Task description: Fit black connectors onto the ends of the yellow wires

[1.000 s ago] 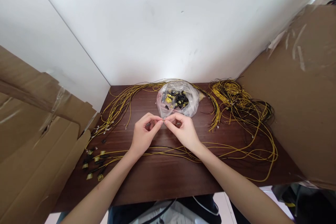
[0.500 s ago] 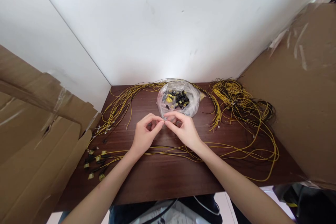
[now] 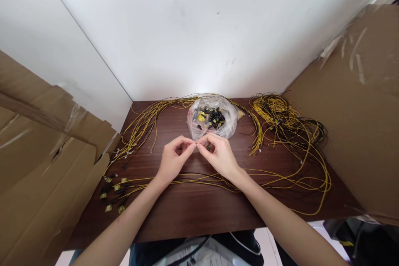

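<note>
The bag of connectors sits on the counter straight beyond the fingertips, about equally near both hands. The wires lie on the near side, their long run going left to right below the forearms. Left hand and right hand angle inward, thumb and forefinger of each pinched closed, tips meeting; what they grip, if anything, is too small to tell.
</note>
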Available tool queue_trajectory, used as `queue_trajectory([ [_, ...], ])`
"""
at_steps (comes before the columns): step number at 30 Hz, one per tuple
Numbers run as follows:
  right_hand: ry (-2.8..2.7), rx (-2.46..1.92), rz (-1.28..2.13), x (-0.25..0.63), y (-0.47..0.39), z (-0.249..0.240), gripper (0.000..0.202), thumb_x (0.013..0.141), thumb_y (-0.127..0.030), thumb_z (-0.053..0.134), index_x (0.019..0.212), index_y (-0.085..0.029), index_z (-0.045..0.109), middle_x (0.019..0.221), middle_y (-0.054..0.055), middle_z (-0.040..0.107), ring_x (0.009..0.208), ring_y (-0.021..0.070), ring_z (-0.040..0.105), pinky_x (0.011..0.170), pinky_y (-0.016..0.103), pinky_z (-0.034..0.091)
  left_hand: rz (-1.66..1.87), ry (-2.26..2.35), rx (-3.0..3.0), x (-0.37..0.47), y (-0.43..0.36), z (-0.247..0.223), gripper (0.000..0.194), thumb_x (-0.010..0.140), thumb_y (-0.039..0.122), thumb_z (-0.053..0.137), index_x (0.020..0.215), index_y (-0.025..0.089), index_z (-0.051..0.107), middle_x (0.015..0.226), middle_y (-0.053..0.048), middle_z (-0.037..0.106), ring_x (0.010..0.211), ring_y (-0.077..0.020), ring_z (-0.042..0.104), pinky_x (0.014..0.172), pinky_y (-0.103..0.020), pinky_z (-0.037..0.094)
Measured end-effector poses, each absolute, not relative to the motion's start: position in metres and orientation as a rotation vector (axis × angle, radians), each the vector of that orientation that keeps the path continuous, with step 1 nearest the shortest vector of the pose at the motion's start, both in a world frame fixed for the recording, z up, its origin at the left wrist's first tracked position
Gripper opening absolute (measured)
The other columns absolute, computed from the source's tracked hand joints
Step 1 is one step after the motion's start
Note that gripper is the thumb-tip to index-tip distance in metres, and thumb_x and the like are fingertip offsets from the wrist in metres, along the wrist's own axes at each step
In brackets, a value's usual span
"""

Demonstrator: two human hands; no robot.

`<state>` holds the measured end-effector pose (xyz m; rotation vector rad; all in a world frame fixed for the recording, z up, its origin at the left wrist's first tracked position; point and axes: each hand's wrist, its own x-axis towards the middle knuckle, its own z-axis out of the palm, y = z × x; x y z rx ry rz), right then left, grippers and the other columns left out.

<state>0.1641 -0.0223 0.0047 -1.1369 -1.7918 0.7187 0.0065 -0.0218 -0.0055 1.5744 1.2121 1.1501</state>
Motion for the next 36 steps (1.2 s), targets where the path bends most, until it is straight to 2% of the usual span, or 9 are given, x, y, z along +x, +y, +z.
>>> queue_trajectory([
  [7,-1.690,-1.263,0.625,0.180,-0.009,0.005,0.011,0.082,-0.019,0.053,0.080,-0.016,0.063,0.080,0.002,0.065,0.064,0.0121,0.055,0.055,0.022,0.039,1.133,1.241,1.516,0.008,-0.022,-0.003,0.015,0.080,0.029,0.059,0.081,0.014,0.064,0.072,-0.001,0.062,0.060,-0.0095,0.050,0.055,-0.019,0.039],
  [12,-1.724,-1.479,0.332,0.198,0.006,-0.006,0.013,0.083,-0.021,0.051,0.082,-0.018,0.064,0.083,0.002,0.066,0.069,0.0154,0.057,0.067,0.026,0.041,1.102,1.245,1.521,0.007,-0.022,-0.004,0.017,0.080,0.031,0.058,0.082,0.015,0.064,0.070,-0.001,0.061,0.055,-0.0089,0.047,0.051,-0.019,0.037],
  [21,-1.952,-1.691,0.051,0.191,0.013,-0.011,0.014,0.085,-0.019,0.050,0.083,-0.020,0.063,0.091,0.003,0.064,0.086,0.0189,0.056,0.072,0.028,0.040,1.074,1.234,1.540,0.008,-0.022,-0.002,0.018,0.080,0.031,0.058,0.080,0.014,0.063,0.067,-0.001,0.059,0.060,-0.0103,0.050,0.055,-0.020,0.036],
  [27,-1.961,-1.632,0.066,0.192,0.012,-0.013,0.018,0.087,-0.020,0.050,0.083,-0.022,0.067,0.092,0.003,0.065,0.085,0.0181,0.054,0.068,0.029,0.041,1.067,1.221,1.537,0.008,-0.022,-0.002,0.018,0.080,0.031,0.059,0.080,0.014,0.064,0.065,0.000,0.059,0.059,-0.0104,0.050,0.055,-0.019,0.037],
  [36,-1.945,-1.497,0.039,0.194,0.017,-0.022,0.020,0.087,-0.024,0.052,0.084,-0.025,0.071,0.097,0.002,0.067,0.084,0.0218,0.046,0.064,0.033,0.043,1.080,1.197,1.544,0.008,-0.022,-0.003,0.019,0.078,0.032,0.061,0.079,0.014,0.065,0.064,-0.001,0.060,0.060,-0.0113,0.052,0.055,-0.020,0.039],
])
